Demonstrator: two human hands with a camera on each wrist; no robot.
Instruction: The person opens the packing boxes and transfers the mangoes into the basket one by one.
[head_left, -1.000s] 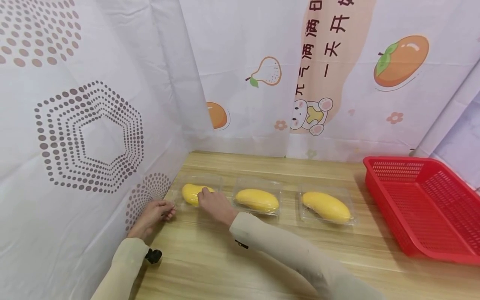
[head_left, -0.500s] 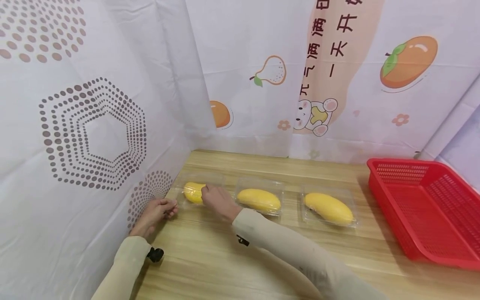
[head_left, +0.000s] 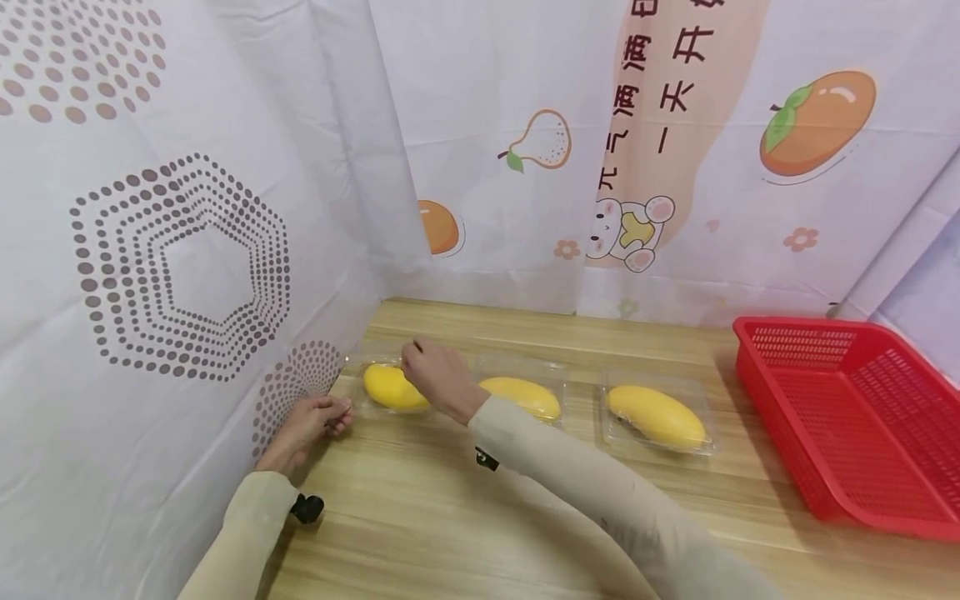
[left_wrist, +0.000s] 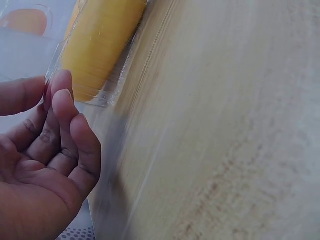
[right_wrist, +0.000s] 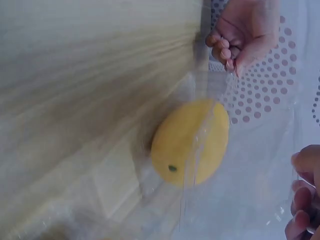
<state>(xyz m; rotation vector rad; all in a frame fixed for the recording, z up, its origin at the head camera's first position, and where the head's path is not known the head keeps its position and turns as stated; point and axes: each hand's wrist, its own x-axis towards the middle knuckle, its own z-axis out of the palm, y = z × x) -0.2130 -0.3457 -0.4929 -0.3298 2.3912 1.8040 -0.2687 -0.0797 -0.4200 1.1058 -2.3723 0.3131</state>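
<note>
Pinching the clear box (left_wrist: pixel 111 95) near its eight o'clock corner, the left hand (head_left: pixel 307 427) seems to anchor it on the tabletop (head_left: pixel 450 517), at the person's eleven. The right hand (head_left: pixel 438 375), toward one o'clock of the yellow fruit (head_left: pixel 393 388) inside, appears to pinch the lid (right_wrist: pixel 250 165). I'd brace that corner, working the lid evenly.

Left grip (left_wrist: pixel 47 167) — thumb-to-finger pinch

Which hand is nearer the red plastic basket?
Right. The right hand is by the right end of the leftmost mango, left of the red plastic basket; the left hand is farther left, by that mango's left end.
</note>
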